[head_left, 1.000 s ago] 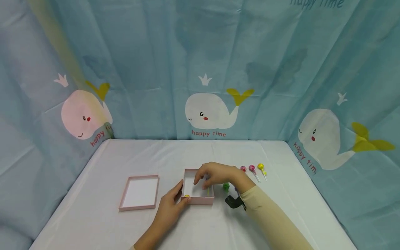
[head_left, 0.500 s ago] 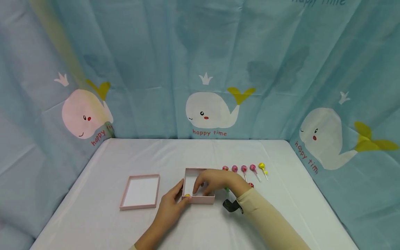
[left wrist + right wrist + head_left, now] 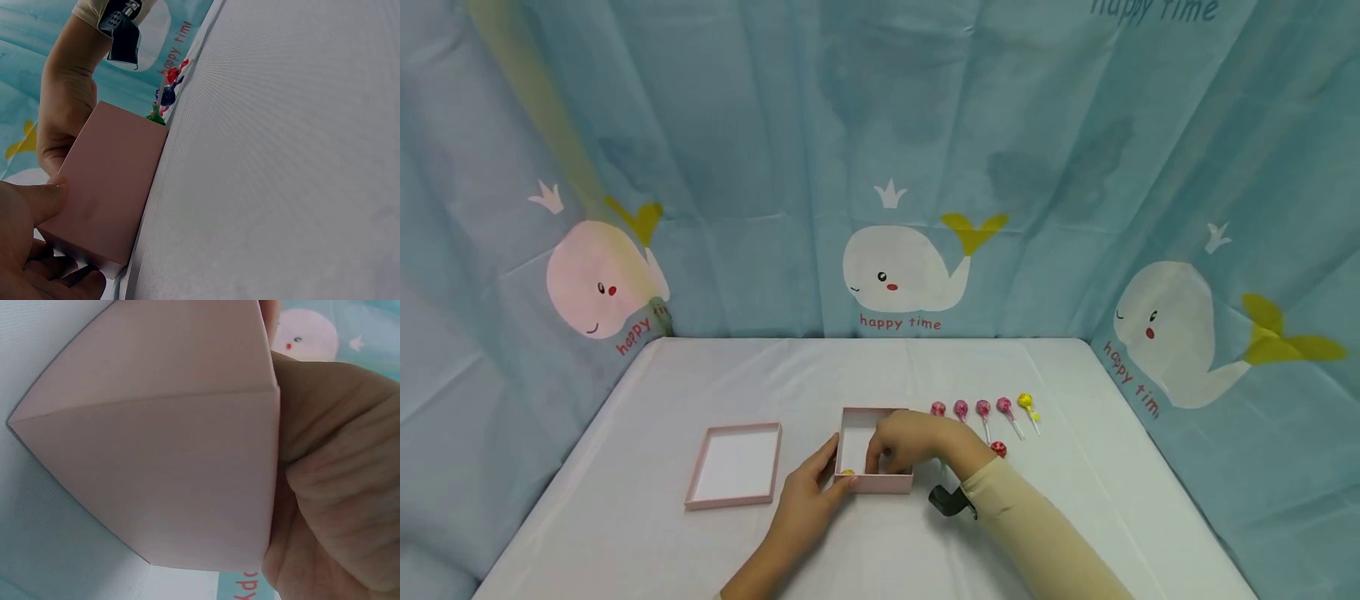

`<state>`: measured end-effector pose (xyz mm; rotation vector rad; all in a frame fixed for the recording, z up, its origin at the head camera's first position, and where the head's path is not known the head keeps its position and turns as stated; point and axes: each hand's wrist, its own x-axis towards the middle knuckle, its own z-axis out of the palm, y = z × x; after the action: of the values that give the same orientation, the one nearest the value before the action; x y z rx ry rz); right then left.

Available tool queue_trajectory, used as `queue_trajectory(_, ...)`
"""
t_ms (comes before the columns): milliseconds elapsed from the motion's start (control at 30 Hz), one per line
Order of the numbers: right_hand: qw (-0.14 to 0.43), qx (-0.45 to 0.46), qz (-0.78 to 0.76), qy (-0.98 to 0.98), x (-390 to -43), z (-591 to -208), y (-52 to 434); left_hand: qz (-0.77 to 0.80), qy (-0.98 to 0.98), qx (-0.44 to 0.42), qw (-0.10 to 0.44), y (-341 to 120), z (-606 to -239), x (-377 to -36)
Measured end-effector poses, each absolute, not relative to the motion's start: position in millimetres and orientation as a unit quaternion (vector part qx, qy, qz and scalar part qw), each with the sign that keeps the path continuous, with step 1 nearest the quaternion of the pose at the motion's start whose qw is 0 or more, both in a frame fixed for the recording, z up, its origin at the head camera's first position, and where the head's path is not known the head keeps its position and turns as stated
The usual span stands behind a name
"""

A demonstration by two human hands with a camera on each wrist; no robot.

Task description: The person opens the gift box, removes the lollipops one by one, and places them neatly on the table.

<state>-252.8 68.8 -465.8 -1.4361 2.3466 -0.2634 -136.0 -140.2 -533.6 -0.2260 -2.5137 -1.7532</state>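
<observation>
A small open pink box [image 3: 874, 482] [image 3: 112, 187] [image 3: 156, 456] stands on the white table [image 3: 880, 367]. My left hand [image 3: 822, 479] [image 3: 31, 203] grips its near left corner, thumb on the outer wall. A yellow lollipop [image 3: 847, 472] lies inside by that corner. My right hand [image 3: 897, 446] [image 3: 65, 106] [image 3: 331, 475] reaches over the right wall, its fingers curled down inside the box. Whether they hold anything is hidden. A green lollipop [image 3: 155, 114] lies just behind the box.
The pink lid [image 3: 735, 463] lies upturned to the left of the box. A row of several pink lollipops [image 3: 972, 409] ending in a yellow one [image 3: 1025, 401] lies right of the box, a red lollipop [image 3: 997, 449] nearer. Whale-print curtains [image 3: 895, 275] close in the table.
My right hand has dropped from above the box down into it and drawn slightly nearer, which uncovers more of the lollipop row. The left hand has kept its hold on the corner.
</observation>
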Motion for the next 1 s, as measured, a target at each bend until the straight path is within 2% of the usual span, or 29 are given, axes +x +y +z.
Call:
queue_trajectory(333,0.176,-0.513,-0.065,0.838,-251,-469,65,-0.568,-0.818,-0.078,0.037,-140,-535,-136)
queue_trajectory(567,0.209,-0.515,-0.103,0.825,-252,-471,53,-0.564,-0.821,-0.076,0.048,-139,-535,-136)
queue_trajectory(800,0.184,-0.506,-0.142,0.831,-254,-479,45,-0.563,-0.821,-0.081,0.048,-138,-533,-136)
queue_trajectory(1000,0.201,-0.495,-0.195,0.822,-255,-479,41,-0.562,-0.824,-0.068,0.039,-139,-530,-136)
